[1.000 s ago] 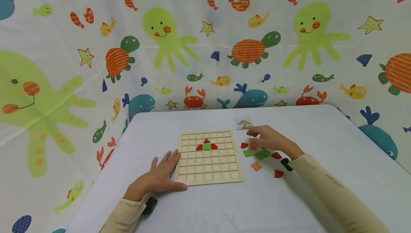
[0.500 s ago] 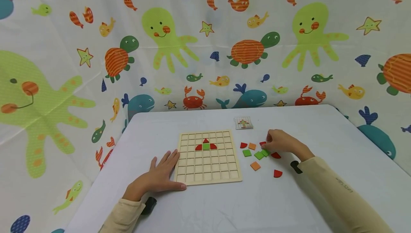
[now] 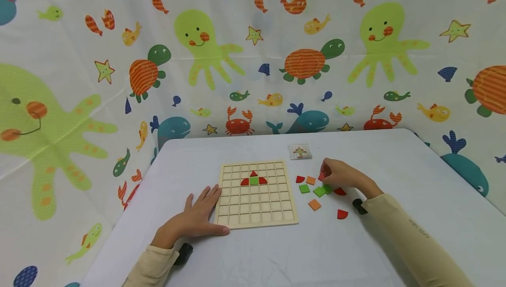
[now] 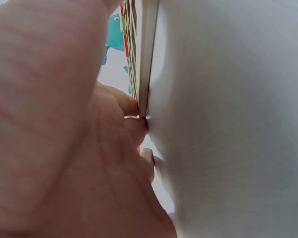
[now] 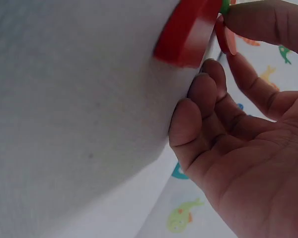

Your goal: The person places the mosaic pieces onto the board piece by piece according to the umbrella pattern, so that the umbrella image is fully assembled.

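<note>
My left hand (image 3: 199,216) lies with spread fingers against the left edge and lower corner of a wooden grid board (image 3: 241,219). In the left wrist view, its fingers (image 4: 131,131) touch the board's rim (image 4: 148,54). On the board are a red triangle (image 3: 253,173), a green square (image 3: 254,180) and two red quarter-round tiles, one of them the right tile (image 3: 262,181). My right hand (image 3: 343,175) pinches a small red tile (image 5: 226,37) between thumb and index finger, just above the loose tiles. Its exact shape is partly hidden.
Around the right hand lie green squares (image 3: 304,188), orange squares (image 3: 314,205) and red quarter-round tiles (image 3: 342,214). Behind them is a small pattern card (image 3: 300,151). A patterned curtain (image 3: 253,58) hangs beyond the white table (image 3: 253,256).
My right hand has gone from above the orange square near the board to a red tile farther right, and has now pinched it and shifted slightly left. The left hand stays put.
</note>
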The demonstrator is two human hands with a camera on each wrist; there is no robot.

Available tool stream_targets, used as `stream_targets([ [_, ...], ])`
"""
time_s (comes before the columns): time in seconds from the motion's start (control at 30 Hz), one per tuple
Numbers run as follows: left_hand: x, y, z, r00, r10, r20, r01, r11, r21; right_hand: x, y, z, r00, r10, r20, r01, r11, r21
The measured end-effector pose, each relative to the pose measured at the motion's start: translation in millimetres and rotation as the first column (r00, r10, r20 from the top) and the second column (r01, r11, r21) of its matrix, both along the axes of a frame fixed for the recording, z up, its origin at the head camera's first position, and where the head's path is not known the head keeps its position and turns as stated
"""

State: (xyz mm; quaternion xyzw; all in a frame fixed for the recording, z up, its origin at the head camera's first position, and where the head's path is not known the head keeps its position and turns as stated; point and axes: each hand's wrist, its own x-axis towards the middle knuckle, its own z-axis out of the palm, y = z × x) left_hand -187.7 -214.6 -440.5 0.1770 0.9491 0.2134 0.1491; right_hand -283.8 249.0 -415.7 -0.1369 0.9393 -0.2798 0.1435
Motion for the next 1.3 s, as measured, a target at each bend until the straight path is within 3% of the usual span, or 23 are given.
stream_targets([
  [0.77, -0.7, -0.9, 0.4, 1.0, 0.004, 0.0, -0.004, 1.0, -0.003, -7.1, -12.2, 1.9, 0.997, 0.069, -0.019, -0.068, 0.997, 0.039],
  [1.3, 0.4, 0.1, -0.4, 1.0, -0.001, -0.006, 0.001, 1.0, -0.004, -16.4, -33.1, 8.5, 0.991, 0.055, -0.12, -0.072, 0.988, -0.14],
])
